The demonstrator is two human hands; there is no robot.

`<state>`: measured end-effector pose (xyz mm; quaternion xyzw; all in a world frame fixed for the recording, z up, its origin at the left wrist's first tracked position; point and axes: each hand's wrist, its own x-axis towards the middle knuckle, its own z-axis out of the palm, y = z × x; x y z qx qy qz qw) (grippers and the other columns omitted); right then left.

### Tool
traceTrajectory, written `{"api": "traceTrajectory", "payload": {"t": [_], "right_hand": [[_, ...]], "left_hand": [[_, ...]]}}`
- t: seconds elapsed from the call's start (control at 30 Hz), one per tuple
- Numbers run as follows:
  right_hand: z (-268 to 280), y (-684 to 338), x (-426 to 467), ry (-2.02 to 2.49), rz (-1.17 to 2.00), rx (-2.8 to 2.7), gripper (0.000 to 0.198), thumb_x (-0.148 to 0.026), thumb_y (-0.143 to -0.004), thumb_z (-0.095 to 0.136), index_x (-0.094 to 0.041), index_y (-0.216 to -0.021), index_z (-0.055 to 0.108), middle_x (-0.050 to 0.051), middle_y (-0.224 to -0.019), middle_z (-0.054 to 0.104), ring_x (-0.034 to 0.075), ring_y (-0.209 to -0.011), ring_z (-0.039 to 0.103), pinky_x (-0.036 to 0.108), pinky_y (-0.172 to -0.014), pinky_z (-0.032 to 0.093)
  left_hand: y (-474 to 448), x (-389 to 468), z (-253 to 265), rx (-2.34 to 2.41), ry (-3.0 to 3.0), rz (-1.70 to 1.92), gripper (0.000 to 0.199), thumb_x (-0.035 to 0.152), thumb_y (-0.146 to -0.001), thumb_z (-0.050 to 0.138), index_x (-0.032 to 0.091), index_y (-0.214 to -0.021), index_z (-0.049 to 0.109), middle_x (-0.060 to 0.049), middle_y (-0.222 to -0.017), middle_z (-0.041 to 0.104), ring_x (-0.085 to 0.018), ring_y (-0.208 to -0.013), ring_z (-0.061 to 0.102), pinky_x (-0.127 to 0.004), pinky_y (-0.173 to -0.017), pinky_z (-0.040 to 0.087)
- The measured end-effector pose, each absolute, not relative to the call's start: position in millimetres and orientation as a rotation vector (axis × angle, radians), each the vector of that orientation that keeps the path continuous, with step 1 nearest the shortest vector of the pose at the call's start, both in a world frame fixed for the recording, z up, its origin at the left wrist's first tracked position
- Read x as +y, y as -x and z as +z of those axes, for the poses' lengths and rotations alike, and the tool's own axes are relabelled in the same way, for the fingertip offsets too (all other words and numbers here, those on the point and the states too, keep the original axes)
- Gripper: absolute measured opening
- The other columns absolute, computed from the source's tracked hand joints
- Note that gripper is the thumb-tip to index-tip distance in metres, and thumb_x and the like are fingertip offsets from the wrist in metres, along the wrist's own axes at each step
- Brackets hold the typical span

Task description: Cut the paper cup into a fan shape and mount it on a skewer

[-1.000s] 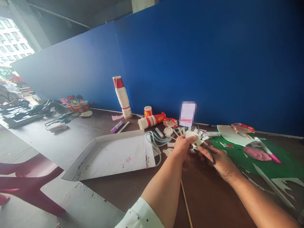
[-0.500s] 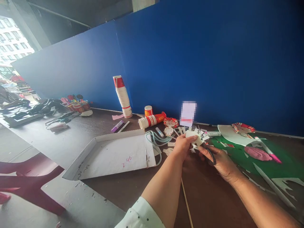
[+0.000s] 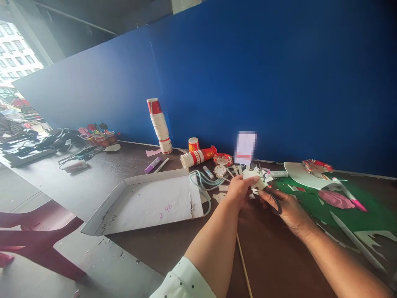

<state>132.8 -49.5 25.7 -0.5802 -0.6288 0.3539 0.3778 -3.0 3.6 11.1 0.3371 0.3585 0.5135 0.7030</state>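
Note:
My left hand [image 3: 241, 188] pinches a white cut paper cup [image 3: 249, 176], thumb on top, with its narrow strips fanning out around the middle. In my right hand [image 3: 288, 210] is a pair of scissors [image 3: 275, 202] with dark handles; the blades point up and away, at the right side of the cut cup. My fingers partly cover the handles. White paper scraps [image 3: 223, 188] lie around both hands. Just beyond the left hand is a red and white cut cup [image 3: 222, 159] with its strips curled.
A shallow white cardboard box lid [image 3: 145, 203] lies on the left. Behind it stand a tall leaning paper cup stack [image 3: 160, 128] and a toppled cup stack [image 3: 198, 157]. A thin wooden stick [image 3: 243, 265] lies in front. Green sheet [image 3: 369, 203] on the right bears a marker [image 3: 350, 196].
Almost nothing differs. Both hands keep their places at the cut paper cup, and the scissor blades look slightly shifted beside it.

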Motion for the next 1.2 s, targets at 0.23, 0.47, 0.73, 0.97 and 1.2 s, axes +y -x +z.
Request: {"api": "traceTrajectory", "payload": {"t": [0.23, 0.47, 0.73, 0.97, 1.2], "right_hand": [[28.2, -132.6, -51.4, 1.513, 0.808, -1.626, 0.046, -0.065, -0.074, 0.061, -0.023, -0.055, 0.063, 0.001, -0.059, 0.064, 0.017, -0.057, 0.053, 0.029, -0.058, 0.041], [21.7, -133.0, -48.5, 1.509, 0.783, -1.612, 0.046, -0.064, -0.077, 0.059, -0.023, -0.058, 0.063, 0.0, -0.059, 0.063, 0.018, -0.061, 0.056, 0.028, -0.059, 0.04], [22.4, -131.2, -49.9, 1.464, 0.772, -1.621, 0.047, -0.064, -0.078, 0.06, -0.023, -0.056, 0.062, 0.001, -0.059, 0.063, 0.019, -0.062, 0.057, 0.029, -0.059, 0.043], [25.9, -129.5, -50.9, 1.477, 0.734, -1.647, 0.05, -0.066, -0.079, 0.057, -0.023, -0.055, 0.061, 0.001, -0.058, 0.065, 0.018, -0.057, 0.057, 0.029, -0.056, 0.045], [28.1, -128.2, -52.5, 1.514, 0.724, -1.653, 0.051, -0.067, -0.079, 0.055, -0.023, -0.054, 0.06, 0.001, -0.058, 0.064, 0.018, -0.058, 0.056, 0.028, -0.056, 0.043]], "left_hand": [[-0.5, 5.3, 5.7, 0.759, -0.718, 1.158, 0.037, 0.034, -0.053, 0.085, 0.014, -0.073, 0.062, 0.002, -0.059, 0.05, -0.006, -0.049, 0.04, -0.022, -0.046, 0.024], [-2.2, 3.3, 8.1, 0.751, -0.656, 1.14, 0.034, 0.031, -0.055, 0.082, 0.014, -0.072, 0.059, 0.002, -0.059, 0.048, -0.006, -0.05, 0.039, -0.021, -0.046, 0.022], [-3.0, 3.5, 8.2, 0.706, -0.599, 1.117, 0.031, 0.027, -0.058, 0.08, 0.013, -0.075, 0.059, 0.001, -0.06, 0.048, -0.007, -0.051, 0.039, -0.021, -0.046, 0.021], [-3.2, 5.1, 6.5, 0.701, -0.569, 1.091, 0.026, 0.025, -0.063, 0.078, 0.013, -0.072, 0.056, 0.001, -0.058, 0.045, -0.007, -0.05, 0.038, -0.02, -0.045, 0.023], [-3.6, 5.1, 6.0, 0.703, -0.562, 1.078, 0.026, 0.026, -0.066, 0.077, 0.012, -0.071, 0.056, 0.001, -0.057, 0.044, -0.007, -0.049, 0.039, -0.02, -0.044, 0.024]]}}
